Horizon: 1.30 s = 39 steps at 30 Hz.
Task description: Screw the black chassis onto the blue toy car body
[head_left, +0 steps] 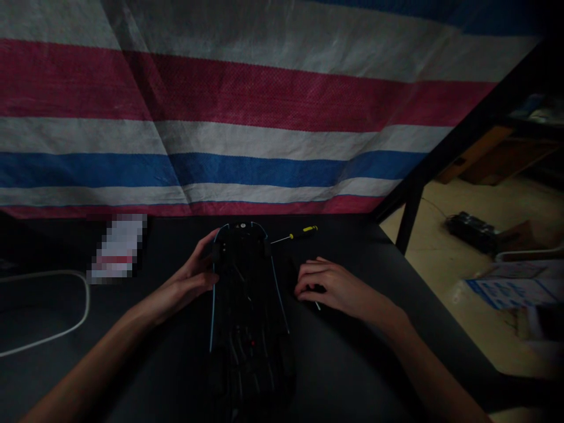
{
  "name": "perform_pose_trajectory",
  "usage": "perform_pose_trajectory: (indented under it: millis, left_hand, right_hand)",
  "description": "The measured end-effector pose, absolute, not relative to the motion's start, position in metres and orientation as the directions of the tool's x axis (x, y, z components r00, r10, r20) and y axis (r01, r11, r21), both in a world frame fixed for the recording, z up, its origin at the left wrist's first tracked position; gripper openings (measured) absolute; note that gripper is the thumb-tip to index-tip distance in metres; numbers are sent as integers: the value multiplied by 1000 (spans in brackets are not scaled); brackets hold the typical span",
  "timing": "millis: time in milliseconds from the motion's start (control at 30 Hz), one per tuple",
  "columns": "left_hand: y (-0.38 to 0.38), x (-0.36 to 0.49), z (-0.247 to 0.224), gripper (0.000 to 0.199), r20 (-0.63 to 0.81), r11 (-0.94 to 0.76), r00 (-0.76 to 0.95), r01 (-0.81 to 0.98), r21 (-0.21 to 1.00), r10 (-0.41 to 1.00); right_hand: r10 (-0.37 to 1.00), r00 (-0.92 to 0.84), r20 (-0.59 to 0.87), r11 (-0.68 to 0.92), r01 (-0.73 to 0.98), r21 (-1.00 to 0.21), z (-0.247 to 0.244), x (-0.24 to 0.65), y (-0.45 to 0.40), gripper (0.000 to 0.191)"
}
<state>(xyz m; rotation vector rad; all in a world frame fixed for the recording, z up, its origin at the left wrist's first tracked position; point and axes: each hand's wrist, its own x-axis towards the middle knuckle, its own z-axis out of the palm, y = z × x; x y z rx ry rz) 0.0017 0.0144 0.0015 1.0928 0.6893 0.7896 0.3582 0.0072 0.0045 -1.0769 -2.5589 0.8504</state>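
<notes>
A toy car lies upside down on the dark table, its black underside and wheels facing up and a thin light-blue edge showing along its sides. My left hand grips the car's left side near the far end, thumb and fingers against the body. To the right of the car, my right hand is low over the table with its fingers curled. A small dark thing seems to be in those fingers, and a short bright tip sticks out below; I cannot make out what it is. A yellow-and-black screwdriver lies beyond the car's far right corner.
A striped woven plastic sheet hangs behind the table. At the left are a blurred-out pale packet and a white-rimmed object. Boxes and papers lie on the floor to the right, past the table edge.
</notes>
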Motion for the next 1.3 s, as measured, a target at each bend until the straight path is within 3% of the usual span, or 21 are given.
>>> perform_pose_trajectory:
  millis: [133,300,433,867,1100,1200,1300]
  left_hand:
    - [13,4,4,83,-106,256,537,-213,943,837]
    - [12,4,4,84,-117,254,531,-193,948,839]
    - [13,5,4,85,-107,242,532,-191,951,840]
    - [14,5,4,85,-116,243,527,-178,954,842]
    - [15,4,1,84,-122,260,533,-192,946,837]
    - [14,3,2,83,-119,252,532,-186,950,838]
    - [14,4,4,83,-123,249,528,-175,953,840]
  right_hand:
    - [730,-684,12,512,535,-672,13,353,4,17]
    - [844,-531,78,287,324,-902,22,333,-4,20]
    - [882,-470,42,167,228,-959,15,316,-8,25]
    - [875,-484,3,116,203,-972,6,305,-8,25]
    - [918,-396,4,98,216,-971,12,315,-3,24]
    - [947,-315,70,183,345,-921,9,327,3,22]
    - [949,-289,125,288,637,-715,1,335,7,20]
